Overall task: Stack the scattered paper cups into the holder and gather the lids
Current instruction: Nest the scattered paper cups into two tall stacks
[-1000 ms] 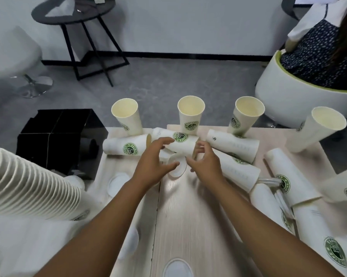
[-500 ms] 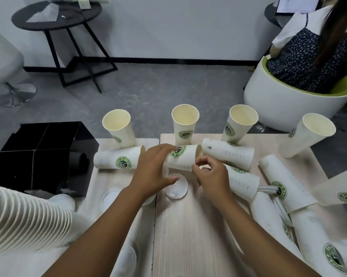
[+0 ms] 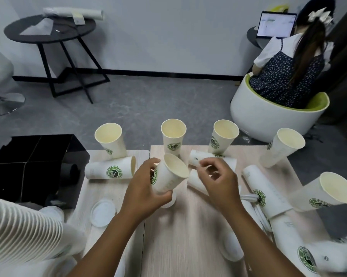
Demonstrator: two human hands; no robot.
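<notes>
A pale wood-grain table (image 3: 188,246) fills the near part of the scene. At its far left corner stands a glossy black box-shaped holder with square compartments (image 3: 34,154). At the near left edge lies a long ribbed stack of nested white paper cups (image 3: 22,230).

Five white paper cups with green round logos stand upright along the far and right edges: one far left (image 3: 111,139), one at the middle (image 3: 173,136), one right of it (image 3: 223,137), one at the far right corner (image 3: 282,149) and a nearer one at the right edge (image 3: 326,191). More cups lie on their sides, among them one near the holder (image 3: 110,170) and a long one at the right (image 3: 264,193).

The left hand (image 3: 146,193) has fingers and thumb curled round a white paper cup with a green logo (image 3: 169,175), held tilted above the table's middle, mouth facing up and right. The right hand (image 3: 218,180) hovers just beside that cup's rim, fingers loosely curled, gripping nothing.

A flat white round plastic lid (image 3: 103,212) lies on the table left of the left wrist.
</notes>
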